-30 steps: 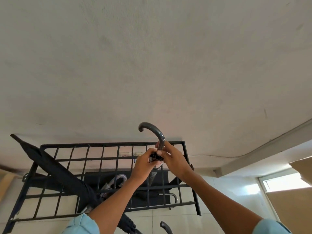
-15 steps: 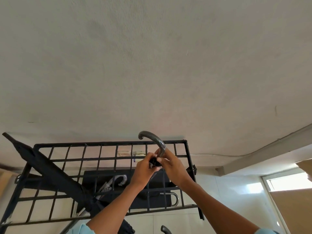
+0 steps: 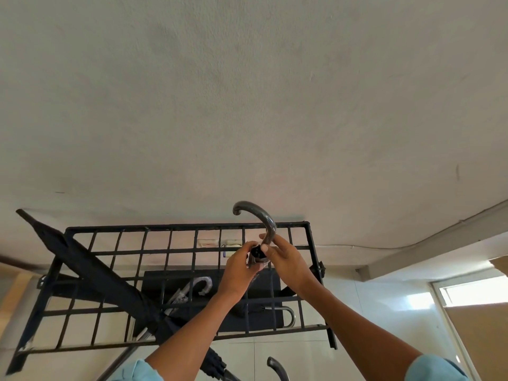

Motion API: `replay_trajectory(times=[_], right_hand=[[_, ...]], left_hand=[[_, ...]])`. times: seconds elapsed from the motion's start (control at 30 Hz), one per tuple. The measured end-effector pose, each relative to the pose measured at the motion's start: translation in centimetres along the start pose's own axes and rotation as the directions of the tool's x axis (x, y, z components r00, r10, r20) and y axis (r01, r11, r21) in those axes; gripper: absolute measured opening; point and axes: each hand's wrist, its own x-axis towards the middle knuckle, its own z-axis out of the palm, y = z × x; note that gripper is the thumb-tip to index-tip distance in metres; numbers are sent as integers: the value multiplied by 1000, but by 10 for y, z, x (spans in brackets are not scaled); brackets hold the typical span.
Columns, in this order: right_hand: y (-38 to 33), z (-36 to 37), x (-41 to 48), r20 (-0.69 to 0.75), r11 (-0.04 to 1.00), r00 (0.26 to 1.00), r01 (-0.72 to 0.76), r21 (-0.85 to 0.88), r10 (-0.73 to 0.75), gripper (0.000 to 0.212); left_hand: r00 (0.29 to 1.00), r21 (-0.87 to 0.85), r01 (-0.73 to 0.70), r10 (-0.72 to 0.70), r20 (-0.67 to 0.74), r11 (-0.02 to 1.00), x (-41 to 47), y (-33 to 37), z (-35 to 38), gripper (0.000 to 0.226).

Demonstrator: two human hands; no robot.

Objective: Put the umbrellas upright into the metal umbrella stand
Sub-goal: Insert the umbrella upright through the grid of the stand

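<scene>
A black metal umbrella stand [image 3: 310, 235] with a grid top stands against a pale wall. Above its right part I hold an umbrella upright by its grey curved handle [image 3: 258, 215]. My right hand [image 3: 286, 259] grips the handle's base, and my left hand [image 3: 240, 268] clasps the shaft just below it. The umbrella's body is hidden behind my hands. A black folded umbrella [image 3: 90, 268] lies tilted across the stand's left side, tip up at the far left. A silver-handled umbrella [image 3: 198, 287] and a chrome-handled one [image 3: 288, 316] sit inside the stand.
Another grey curved handle [image 3: 276, 369] shows at the bottom edge, near the stand's front. White floor tiles [image 3: 365, 298] lie to the right, with a brown door or panel [image 3: 483, 331] beyond. A wall ledge [image 3: 428, 243] with a thin cable runs up to the right.
The stand and my hands have shifted slightly in the picture as the camera moved. Both hands keep the same hold on the curved-handled umbrella, at about the same height over the stand.
</scene>
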Motion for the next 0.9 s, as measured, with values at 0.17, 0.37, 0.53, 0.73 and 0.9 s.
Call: replay_trajectory(times=[0.17,0.37,0.53,0.73,0.9], right_hand=[[-3,0,3,-6,1000,1000,-22,-7,22,26],[-2,2,1,-8,1000,1000,-10,-20,10,26],[2,-1,0,-14,999,1000,-25,-39,25,35],[-3,-4,-8,-10,997,998,-55,-47,55,38],[-12,-3,-22,-63,992,991,-121,-47,118,53]], left_hand=[[999,5,53,-53,2,999,4,6,0,44],[996,21,84,-85,27,996,5,9,-5,51],[994,60,98,-100,44,993,6,10,-6,57],[990,95,123,-129,56,988,2,13,-10,66],[989,117,139,-143,27,983,-12,17,-24,66]])
